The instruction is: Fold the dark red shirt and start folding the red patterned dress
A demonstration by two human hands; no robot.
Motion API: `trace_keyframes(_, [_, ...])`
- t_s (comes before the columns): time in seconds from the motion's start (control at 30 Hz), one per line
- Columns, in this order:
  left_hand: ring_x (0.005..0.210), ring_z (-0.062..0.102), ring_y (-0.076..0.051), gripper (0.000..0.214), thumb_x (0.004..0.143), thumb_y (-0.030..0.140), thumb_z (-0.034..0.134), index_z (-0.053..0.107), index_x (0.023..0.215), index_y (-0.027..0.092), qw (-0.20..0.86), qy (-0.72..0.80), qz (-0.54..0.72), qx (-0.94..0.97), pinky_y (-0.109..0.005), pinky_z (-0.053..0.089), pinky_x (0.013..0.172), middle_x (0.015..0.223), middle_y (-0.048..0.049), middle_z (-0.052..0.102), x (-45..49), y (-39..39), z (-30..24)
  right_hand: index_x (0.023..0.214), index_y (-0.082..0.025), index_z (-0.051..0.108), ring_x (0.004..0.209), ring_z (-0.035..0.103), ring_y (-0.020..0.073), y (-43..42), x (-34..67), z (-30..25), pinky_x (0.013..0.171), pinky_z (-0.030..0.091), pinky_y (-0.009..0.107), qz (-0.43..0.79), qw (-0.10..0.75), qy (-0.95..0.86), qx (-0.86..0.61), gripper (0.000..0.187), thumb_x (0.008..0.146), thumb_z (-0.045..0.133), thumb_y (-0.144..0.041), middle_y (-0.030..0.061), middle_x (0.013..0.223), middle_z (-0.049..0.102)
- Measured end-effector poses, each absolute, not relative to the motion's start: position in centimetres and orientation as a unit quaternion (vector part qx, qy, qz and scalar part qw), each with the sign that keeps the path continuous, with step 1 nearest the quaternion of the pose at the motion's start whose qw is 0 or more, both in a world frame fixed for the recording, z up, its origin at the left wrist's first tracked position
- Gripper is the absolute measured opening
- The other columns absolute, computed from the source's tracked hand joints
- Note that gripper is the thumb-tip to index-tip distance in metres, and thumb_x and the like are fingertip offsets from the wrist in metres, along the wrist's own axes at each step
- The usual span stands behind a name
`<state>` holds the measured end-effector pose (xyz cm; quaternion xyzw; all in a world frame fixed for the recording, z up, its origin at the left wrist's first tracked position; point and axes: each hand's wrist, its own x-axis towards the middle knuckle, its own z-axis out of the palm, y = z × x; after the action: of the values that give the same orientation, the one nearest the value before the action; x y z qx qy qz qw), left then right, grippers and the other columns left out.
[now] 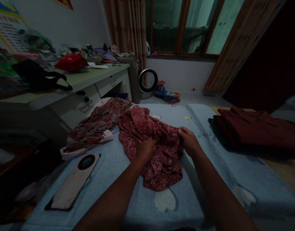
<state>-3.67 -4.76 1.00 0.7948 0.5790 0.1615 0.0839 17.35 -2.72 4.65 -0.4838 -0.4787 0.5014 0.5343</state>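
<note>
A red garment [164,157] with small pale specks lies rumpled and unfolded on a light blue bed cover [197,115], directly in front of the person; clock positions are read from this garment, with twelve toward the window [170,35]. The right hand [189,141] grasps the garment's edge between two and three o'clock, thumb and fingers closed on the cloth. The left hand [147,150] rests at the centre of the clock, fingers bent into the folds; the fingertips are buried, and I cannot tell whether they grip. At ten o'clock, close beside the garment, is a loose heap of patterned cloth [96,123] with pale pink parts. At eight o'clock a pale phone [71,186] lies back up, its dark round camera disc showing. At three o'clock, well apart, I note a folded stack [258,128], dark red on top and blackish beneath. Farther out, between ten and eleven, stands a desk [96,74] with drawers, bearing a red bag [71,61] and a black strapped item [41,77]. At twelve a round appliance door [148,81] hangs open; at one o'clock a blue and orange ride-on toy [167,93] sits on the floor.
</note>
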Motion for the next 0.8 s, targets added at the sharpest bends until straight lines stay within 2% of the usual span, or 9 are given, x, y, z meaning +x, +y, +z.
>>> trace_keyframes(0.1, [0.090, 0.065, -0.018, 0.020, 0.090, 0.019, 0.050, 0.068, 0.096, 0.021, 0.087, 0.536, 0.221, 0.810, -0.028, 0.051, 0.081, 0.095, -0.0051, 0.065, -3.5, -4.9, 1.4, 0.075, -0.021, 0.060, 0.053, 0.045, 0.0120, -3.4, 18.2, 5.1, 0.052, 0.037, 0.024, 0.517, 0.537, -0.464, -0.480, 0.026, 0.071, 0.067, -0.046, -0.0047, 0.062, 0.056])
trace_keyframes(0.2, [0.093, 0.064, -0.017, 0.015, 0.088, 0.017, 0.052, 0.065, 0.094, 0.020, 0.086, 0.483, 0.326, 0.808, -0.027, 0.051, 0.083, 0.105, -0.0059, 0.062, -3.3, -5.4, 1.9, 0.076, -0.020, 0.059, 0.056, 0.048, 0.0136, -3.2, 19.1, 4.4, 0.054, 0.038, 0.026, 0.458, 0.515, -0.510, -0.515, 0.026, 0.074, 0.062, -0.046, -0.0031, 0.064, 0.056])
trace_keyframes(0.3, [0.099, 0.063, -0.018, 0.016, 0.089, 0.015, 0.050, 0.061, 0.098, 0.020, 0.083, 0.425, 0.392, 0.812, -0.029, 0.051, 0.089, 0.110, -0.0064, 0.063, -3.0, -6.1, 2.3, 0.085, -0.019, 0.062, 0.068, 0.054, 0.0183, -2.7, 19.5, 2.8, 0.067, 0.043, 0.032, 0.288, 0.468, -0.598, -0.584, 0.019, 0.074, 0.059, -0.035, 0.0005, 0.073, 0.059])
trace_keyframes(0.4, [0.088, 0.064, -0.017, 0.017, 0.092, 0.016, 0.045, 0.059, 0.100, 0.020, 0.086, 0.398, 0.390, 0.826, -0.030, 0.052, 0.083, 0.093, -0.0043, 0.066, -2.8, -6.5, 2.5, 0.096, -0.019, 0.064, 0.090, 0.055, 0.0240, -2.6, 19.5, 1.6, 0.084, 0.043, 0.038, 0.114, 0.441, -0.668, -0.589, 0.024, 0.074, 0.055, -0.023, 0.0074, 0.092, 0.061])
trace_keyframes(0.47, [0.083, 0.064, -0.017, 0.016, 0.093, 0.016, 0.045, 0.059, 0.099, 0.020, 0.088, 0.389, 0.389, 0.830, -0.029, 0.053, 0.080, 0.089, -0.0040, 0.065, -2.6, -6.5, 2.4, 0.094, -0.019, 0.066, 0.098, 0.053, 0.0252, -2.8, 19.4, 1.4, 0.089, 0.040, 0.039, 0.053, 0.414, -0.709, -0.569, 0.023, 0.076, 0.051, -0.018, 0.0093, 0.098, 0.060])
trace_keyframes(0.63, [0.096, 0.063, -0.018, 0.030, 0.085, 0.003, 0.046, 0.060, 0.108, 0.018, 0.092, 0.364, 0.414, 0.829, -0.031, 0.052, 0.088, 0.100, -0.0062, 0.066, -2.4, -6.0, 1.7, 0.087, -0.019, 0.067, 0.090, 0.051, 0.0230, -3.5, 19.2, 1.3, 0.083, 0.037, 0.035, 0.036, 0.288, -0.764, -0.576, 0.020, 0.077, 0.052, -0.013, 0.0068, 0.090, 0.059])
trace_keyframes(0.8, [0.092, 0.062, -0.018, 0.026, 0.086, 0.005, 0.049, 0.065, 0.101, 0.019, 0.119, 0.371, 0.396, 0.832, -0.030, 0.051, 0.085, 0.095, -0.0044, 0.066, -2.5, -5.8, 1.3, 0.089, -0.020, 0.068, 0.088, 0.050, 0.0230, -3.6, 19.1, 1.0, 0.077, 0.034, 0.033, 0.021, 0.194, -0.774, -0.603, 0.016, 0.084, 0.054, -0.017, 0.0072, 0.091, 0.062])
